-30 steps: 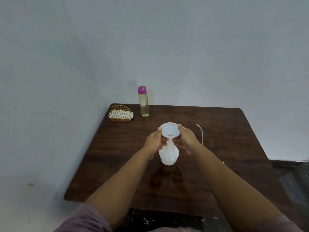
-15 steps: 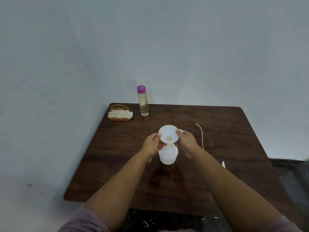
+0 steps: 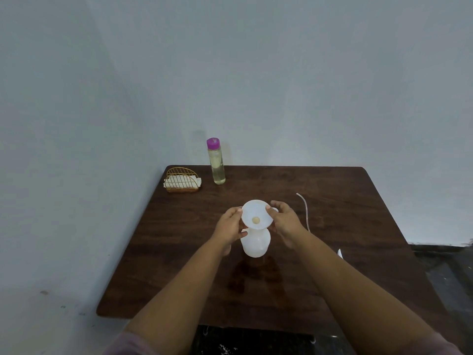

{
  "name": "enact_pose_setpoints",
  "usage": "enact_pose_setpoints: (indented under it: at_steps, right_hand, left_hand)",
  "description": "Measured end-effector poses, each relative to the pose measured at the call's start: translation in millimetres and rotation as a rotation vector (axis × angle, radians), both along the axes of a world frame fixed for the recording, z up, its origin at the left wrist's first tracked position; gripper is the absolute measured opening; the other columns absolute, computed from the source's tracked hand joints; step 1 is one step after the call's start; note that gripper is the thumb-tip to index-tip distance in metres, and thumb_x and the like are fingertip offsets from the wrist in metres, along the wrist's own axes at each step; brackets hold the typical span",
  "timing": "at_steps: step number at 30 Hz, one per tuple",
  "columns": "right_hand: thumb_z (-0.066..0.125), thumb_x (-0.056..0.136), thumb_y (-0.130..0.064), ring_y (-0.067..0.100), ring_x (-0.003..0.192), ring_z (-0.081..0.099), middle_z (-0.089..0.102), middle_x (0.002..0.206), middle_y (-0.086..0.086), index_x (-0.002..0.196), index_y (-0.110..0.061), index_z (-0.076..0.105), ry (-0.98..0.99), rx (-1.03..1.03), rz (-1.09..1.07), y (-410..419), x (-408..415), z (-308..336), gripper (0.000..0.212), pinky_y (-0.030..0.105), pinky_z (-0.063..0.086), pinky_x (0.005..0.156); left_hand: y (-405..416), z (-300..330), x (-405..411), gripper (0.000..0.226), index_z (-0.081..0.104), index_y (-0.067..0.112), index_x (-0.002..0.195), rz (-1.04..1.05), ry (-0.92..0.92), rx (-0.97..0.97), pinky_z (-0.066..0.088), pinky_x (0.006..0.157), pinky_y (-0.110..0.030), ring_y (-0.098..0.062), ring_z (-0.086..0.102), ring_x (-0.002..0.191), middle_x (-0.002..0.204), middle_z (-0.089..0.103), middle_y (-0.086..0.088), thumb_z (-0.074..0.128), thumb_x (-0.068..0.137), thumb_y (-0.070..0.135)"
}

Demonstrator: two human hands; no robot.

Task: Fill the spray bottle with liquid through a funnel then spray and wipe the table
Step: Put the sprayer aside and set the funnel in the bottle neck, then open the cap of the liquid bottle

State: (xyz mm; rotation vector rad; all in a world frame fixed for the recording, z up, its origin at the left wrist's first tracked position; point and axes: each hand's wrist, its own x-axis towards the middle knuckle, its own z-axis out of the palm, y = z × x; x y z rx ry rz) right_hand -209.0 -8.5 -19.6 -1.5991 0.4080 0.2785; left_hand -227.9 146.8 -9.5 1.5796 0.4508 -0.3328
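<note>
Dark brown wooden table (image 3: 332,226) set in a corner of pale grey walls (image 3: 281,73), white translucent plastic spray bottle (image 3: 255,243) standing mid-table under a round white plastic funnel (image 3: 256,214), its rim pinched by left hand (image 3: 230,226) and right hand (image 3: 285,222), purple-capped clear bottle of yellowish liquid (image 3: 216,162) at the far edge

person's arms and sleeves, head view

both forearms bare from wrist to near the elbow. left sleeve (image 3: 128,344) and right sleeve (image 3: 445,348): dull mauve-pink fabric, visible only at the bottom frame edge. left hand (image 3: 230,226), right hand (image 3: 285,222): ungloved.
</note>
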Motion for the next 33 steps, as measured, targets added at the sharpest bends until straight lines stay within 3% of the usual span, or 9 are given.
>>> enact_pose_setpoints:
  at_steps: [9,13,17,21,23,27,33]
  right_hand:
    - [0.061,0.093,-0.027,0.028,0.121,0.052,0.048,0.139,0.009,0.133,-0.020,0.044,-0.036,-0.086,0.007,-3.3,-3.9,7.7,0.044,0.041,0.051,0.097]
    - [0.056,0.094,-0.040,0.023,0.116,0.054,0.050,0.136,0.007,0.134,-0.021,0.043,-0.162,-0.338,0.076,-7.8,-6.6,9.6,0.047,0.032,0.048,0.090]
    - [0.057,0.093,-0.042,0.022,0.116,0.053,0.051,0.132,0.006,0.131,-0.021,0.047,-0.288,-0.488,0.091,-9.3,-7.6,18.3,0.044,0.037,0.049,0.095]
    - [0.054,0.093,-0.044,0.024,0.121,0.045,0.050,0.130,0.003,0.128,-0.023,0.049,-0.472,-0.813,0.092,-6.2,3.5,35.0,0.041,0.041,0.042,0.096]
    - [0.053,0.093,-0.043,0.024,0.120,0.043,0.050,0.129,0.004,0.128,-0.023,0.049,-0.508,-0.902,0.106,-2.1,14.8,46.5,0.040,0.040,0.042,0.095]
    - [0.056,0.092,-0.042,0.027,0.121,0.040,0.047,0.129,0.007,0.129,-0.022,0.046,-0.499,-0.893,0.227,17.2,50.9,64.2,0.044,0.043,0.038,0.098]
    - [0.058,0.091,-0.041,0.029,0.126,0.035,0.041,0.136,0.009,0.136,-0.024,0.038,-0.440,-0.927,0.422,63.3,130.2,80.2,0.052,0.045,0.039,0.103]
  left_hand:
    - [2.3,0.8,-5.0,0.035,0.052,0.017,0.135,0.025,-0.083,0.074,0.055,0.088,-0.035,-0.019,0.059,0.115,0.134,0.058,-0.003,0.047,0.104,0.030]
    - [7.7,5.2,-5.0,0.036,0.052,0.018,0.135,0.075,-0.117,0.146,0.050,0.098,-0.037,-0.018,0.057,0.119,0.132,0.059,0.001,0.048,0.103,0.035]
    - [17.7,12.2,-2.9,0.042,0.051,0.020,0.139,0.108,-0.179,0.218,0.047,0.107,-0.042,-0.017,0.054,0.124,0.137,0.057,0.001,0.051,0.101,0.037]
    - [35.3,18.9,3.6,0.042,0.050,0.021,0.139,0.145,-0.265,0.310,0.044,0.107,-0.035,-0.015,0.051,0.127,0.135,0.057,0.004,0.055,0.100,0.035]
    - [49.4,21.3,13.4,0.040,0.053,0.024,0.136,0.192,-0.290,0.366,0.044,0.108,-0.040,-0.016,0.049,0.130,0.132,0.059,0.004,0.057,0.098,0.036]
    - [76.2,35.5,45.1,0.034,0.058,0.025,0.131,0.215,-0.356,0.387,0.045,0.109,-0.044,-0.018,0.050,0.129,0.131,0.060,0.004,0.058,0.098,0.034]
    - [112.5,49.7,114.8,0.037,0.058,0.020,0.134,0.123,-0.397,0.443,0.043,0.108,-0.035,-0.018,0.053,0.126,0.136,0.059,-0.001,0.058,0.098,0.029]
